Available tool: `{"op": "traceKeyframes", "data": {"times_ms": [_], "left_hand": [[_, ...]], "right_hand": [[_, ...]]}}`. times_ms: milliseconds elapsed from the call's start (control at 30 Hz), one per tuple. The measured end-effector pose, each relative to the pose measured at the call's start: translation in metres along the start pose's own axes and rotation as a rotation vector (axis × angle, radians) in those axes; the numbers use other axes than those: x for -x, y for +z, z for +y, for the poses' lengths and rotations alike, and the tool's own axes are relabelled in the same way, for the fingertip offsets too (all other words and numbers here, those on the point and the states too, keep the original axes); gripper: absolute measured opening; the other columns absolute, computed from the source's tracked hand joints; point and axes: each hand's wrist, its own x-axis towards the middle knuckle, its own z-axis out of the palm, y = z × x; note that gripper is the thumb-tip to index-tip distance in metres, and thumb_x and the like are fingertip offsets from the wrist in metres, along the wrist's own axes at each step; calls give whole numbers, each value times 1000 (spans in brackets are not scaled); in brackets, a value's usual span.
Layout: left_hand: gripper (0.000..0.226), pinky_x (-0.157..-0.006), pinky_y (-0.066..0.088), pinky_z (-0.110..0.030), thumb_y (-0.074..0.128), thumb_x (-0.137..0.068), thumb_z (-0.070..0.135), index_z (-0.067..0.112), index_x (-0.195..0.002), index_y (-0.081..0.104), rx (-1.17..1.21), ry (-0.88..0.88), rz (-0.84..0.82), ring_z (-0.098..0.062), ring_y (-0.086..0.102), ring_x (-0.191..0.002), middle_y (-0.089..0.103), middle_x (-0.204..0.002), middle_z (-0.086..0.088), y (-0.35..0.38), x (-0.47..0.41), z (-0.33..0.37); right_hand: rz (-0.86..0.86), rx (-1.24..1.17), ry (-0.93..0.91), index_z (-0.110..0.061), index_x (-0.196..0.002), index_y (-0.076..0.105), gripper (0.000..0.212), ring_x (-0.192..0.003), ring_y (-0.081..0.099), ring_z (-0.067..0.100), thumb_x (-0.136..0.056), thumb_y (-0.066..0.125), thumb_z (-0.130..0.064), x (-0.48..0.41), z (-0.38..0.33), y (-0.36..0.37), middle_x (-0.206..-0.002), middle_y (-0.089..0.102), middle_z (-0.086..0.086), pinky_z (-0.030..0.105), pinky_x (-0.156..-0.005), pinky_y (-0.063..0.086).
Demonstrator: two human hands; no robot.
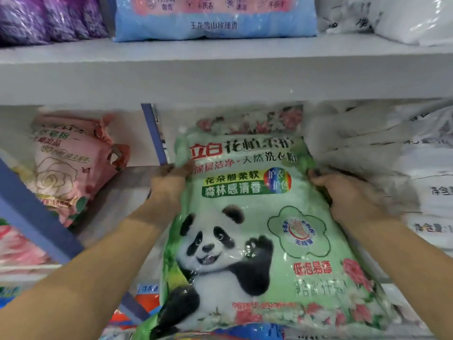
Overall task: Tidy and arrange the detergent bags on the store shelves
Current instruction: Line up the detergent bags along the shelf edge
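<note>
Two bare hands hold one green panda bag (245,217) by its upper corners: the left grip (169,182) pinches the top left edge, and the right grip (343,192) is curled round the right edge with its fingers tucked behind. The bag faces front, leaning with its top end into the shelf bay and its lower end out toward the person, over blurred packs on the level below. Its top sits against a flowered bag (247,121) behind it, between a blue divider (154,136) on the left and a stack of white bags (362,146) on the right. Left of the divider leans a pink rose bag (71,168). Above the grey shelf board (220,74) stand purple bags (49,18) and a light blue bag (213,20).
</note>
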Motion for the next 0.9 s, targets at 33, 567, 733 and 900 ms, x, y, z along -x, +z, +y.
{"op": "traceKeyframes", "data": {"times_ms": [33, 567, 733, 900], "left_hand": [[39, -63, 60, -29, 82, -85, 17, 0, -116, 67, -21, -6, 28, -17, 69, -68, 72, -81, -3, 7, -3, -5], [103, -126, -6, -44, 12, -77, 97, 42, -153, -31, -1275, 390, -312, -24, -20, -155, -27, -166, 5, -22, 116, -53], [88, -125, -9, -36, 7, -86, 88, 44, -151, -32, -1319, 467, -385, -18, -25, -153, -31, -164, 8, -39, 119, -57], [85, -128, -2, -37, 9, -93, 79, 34, -156, -26, -1376, 456, -475, -19, -20, -155, -24, -167, 2, -52, 126, -44]], "right_hand": [[62, 14, 35, -8, -97, 75, 26, -79, 70, 24, -75, 86, -15, 0, 2, 4, -93, 75, 10, 30, -67, 60], [71, 994, -385, -50, -152, 36, 51, -139, 41, 33, -101, 36, -48, 111, 52, -5, -165, 26, -2, 48, -107, 42], [151, 1082, -664, -14, -146, 55, 57, -143, 43, 30, -100, 30, -36, 111, 68, -5, -157, 47, 9, 47, -118, 38], [52, 1276, -712, -1, -154, 38, 68, -154, 25, 26, -106, -1, -30, 112, 88, -12, -163, 35, 15, 42, -126, 23]]}}
